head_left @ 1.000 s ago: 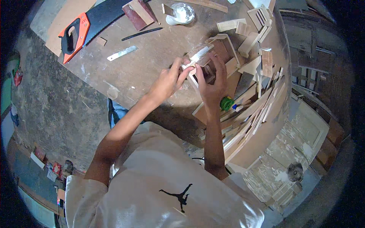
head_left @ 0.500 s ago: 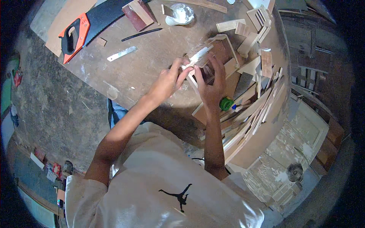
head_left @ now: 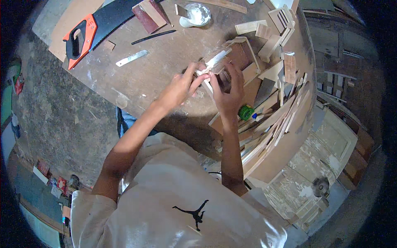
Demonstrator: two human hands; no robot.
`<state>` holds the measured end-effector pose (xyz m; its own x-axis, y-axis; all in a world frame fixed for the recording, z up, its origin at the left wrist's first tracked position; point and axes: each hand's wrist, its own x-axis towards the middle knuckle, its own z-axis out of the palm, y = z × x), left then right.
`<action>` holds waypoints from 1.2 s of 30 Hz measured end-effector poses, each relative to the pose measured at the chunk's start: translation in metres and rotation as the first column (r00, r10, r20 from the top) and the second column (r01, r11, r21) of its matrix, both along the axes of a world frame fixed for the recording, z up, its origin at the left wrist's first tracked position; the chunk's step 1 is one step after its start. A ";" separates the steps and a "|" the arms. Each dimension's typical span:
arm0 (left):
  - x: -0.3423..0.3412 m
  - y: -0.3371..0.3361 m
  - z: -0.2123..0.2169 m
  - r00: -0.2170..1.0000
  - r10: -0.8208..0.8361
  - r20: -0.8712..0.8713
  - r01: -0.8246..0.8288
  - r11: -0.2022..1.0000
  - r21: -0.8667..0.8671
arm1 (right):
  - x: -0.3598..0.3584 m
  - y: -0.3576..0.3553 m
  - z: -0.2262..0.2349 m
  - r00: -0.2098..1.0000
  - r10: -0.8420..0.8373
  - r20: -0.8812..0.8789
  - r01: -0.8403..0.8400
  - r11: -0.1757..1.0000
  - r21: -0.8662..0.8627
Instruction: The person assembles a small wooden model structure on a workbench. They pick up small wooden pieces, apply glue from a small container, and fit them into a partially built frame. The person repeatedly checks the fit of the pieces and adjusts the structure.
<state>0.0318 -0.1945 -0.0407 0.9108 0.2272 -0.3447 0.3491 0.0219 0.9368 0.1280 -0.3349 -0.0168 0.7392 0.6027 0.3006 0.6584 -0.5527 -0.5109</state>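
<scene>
Both hands meet over a small wooden assembly (head_left: 208, 87) of thin pale strips at the middle of the table. My left hand (head_left: 182, 84) pinches its left side, thumb and fingers closed at the joint. From the right, my right hand (head_left: 229, 91) grips the same work, its thumb close to the left thumb. A bright white strip (head_left: 218, 59) slants up just beyond the fingertips; whether it is part of the assembly I cannot tell. Behind the right fingers stands a thin wooden frame (head_left: 251, 51). The fingers hide much of the joint.
On the table lie an orange-handled saw (head_left: 80, 41), a metal blade strip (head_left: 132, 58), a black pencil-like stick (head_left: 154, 37) and a bowl of white paste (head_left: 197, 15). Wooden offcuts (head_left: 281, 115) crowd the right edge, with a green tape roll (head_left: 245, 112) beside my right wrist.
Both hands stay at the same spot on the wooden assembly. Only slight shifts of the fingers and left forearm show.
</scene>
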 end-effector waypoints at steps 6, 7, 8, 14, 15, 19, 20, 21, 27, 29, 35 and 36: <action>-0.007 0.001 -0.020 0.996 -0.055 0.066 0.050 0.997 0.062 | 0.000 0.000 -0.004 0.999 -0.005 -0.050 0.004 1.000 -0.018; -0.007 0.002 -0.019 0.997 -0.060 0.041 0.058 0.997 0.046 | 0.000 -0.001 -0.005 0.999 0.008 -0.033 -0.008 1.000 0.006; -0.006 0.003 -0.017 0.998 -0.066 0.016 0.065 0.997 0.030 | 0.001 -0.001 -0.008 1.000 0.021 -0.016 -0.020 0.999 0.030; -0.007 0.001 -0.018 0.995 -0.044 0.094 0.040 0.998 0.043 | 0.000 0.000 -0.008 0.999 -0.004 -0.040 0.005 1.000 0.015; -0.007 0.002 -0.017 0.995 -0.051 0.086 0.047 0.998 0.048 | 0.000 0.001 -0.008 0.999 -0.006 -0.038 0.007 1.000 0.005; -0.006 0.007 -0.009 0.995 -0.099 0.002 0.099 0.995 0.031 | -0.001 0.000 -0.012 1.000 -0.013 0.000 0.013 1.000 0.025; -0.006 0.006 -0.009 0.995 -0.100 -0.002 0.100 0.994 0.033 | 0.000 -0.001 -0.013 1.000 -0.007 0.010 0.006 1.000 0.028; -0.006 0.006 -0.009 0.995 -0.102 -0.007 0.102 0.994 0.034 | 0.000 -0.001 -0.014 1.000 0.000 0.020 0.000 1.000 0.031; -0.006 0.004 -0.012 0.992 -0.049 0.113 0.045 0.998 0.034 | 0.000 -0.001 -0.016 1.000 -0.021 0.010 0.020 0.998 0.053; -0.006 0.005 -0.009 0.995 -0.074 0.070 0.070 0.996 0.053 | 0.000 -0.001 -0.015 1.000 -0.015 0.017 0.014 0.998 0.055; -0.006 0.003 -0.012 0.997 -0.051 0.050 0.051 0.999 0.000 | 0.000 -0.001 -0.018 1.000 0.000 0.026 -0.002 0.998 0.068; -0.006 0.003 -0.011 0.998 -0.053 0.026 0.054 0.998 -0.029 | 0.000 -0.001 -0.019 0.999 0.007 0.031 -0.010 0.996 0.087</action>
<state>0.0255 -0.1915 -0.0517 0.9298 0.1683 -0.3272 0.3267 0.0314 0.9446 0.1285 -0.3363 -0.0360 0.7240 0.5793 0.3746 0.6788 -0.5014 -0.5365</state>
